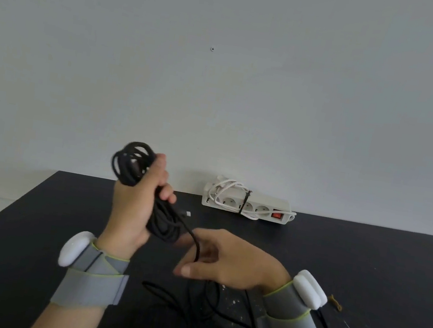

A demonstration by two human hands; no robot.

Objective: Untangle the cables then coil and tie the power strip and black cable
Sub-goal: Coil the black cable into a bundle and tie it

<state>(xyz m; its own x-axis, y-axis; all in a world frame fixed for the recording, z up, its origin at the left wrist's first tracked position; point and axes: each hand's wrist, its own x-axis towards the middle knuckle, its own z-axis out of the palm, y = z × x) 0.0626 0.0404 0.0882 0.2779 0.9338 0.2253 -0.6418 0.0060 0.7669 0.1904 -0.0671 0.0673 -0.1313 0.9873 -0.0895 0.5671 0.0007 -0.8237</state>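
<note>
My left hand (136, 202) grips a coil of black cable (132, 164), held upright above the black table (32, 220). Loops stick out above the fist and more hang below it. One strand runs from the coil down through the fingers of my right hand (226, 260), which hold it loosely. The loose rest of the black cable (188, 308) lies in curves on the table under my right wrist. The white power strip (248, 203) lies at the far table edge. Its white cord is coiled on top and bound by a dark tie.
A small brownish tie (336, 302) lies on the table to the right of my right wrist. A pale wall stands right behind the table's far edge. Grey wrist straps with white pods sit on both wrists.
</note>
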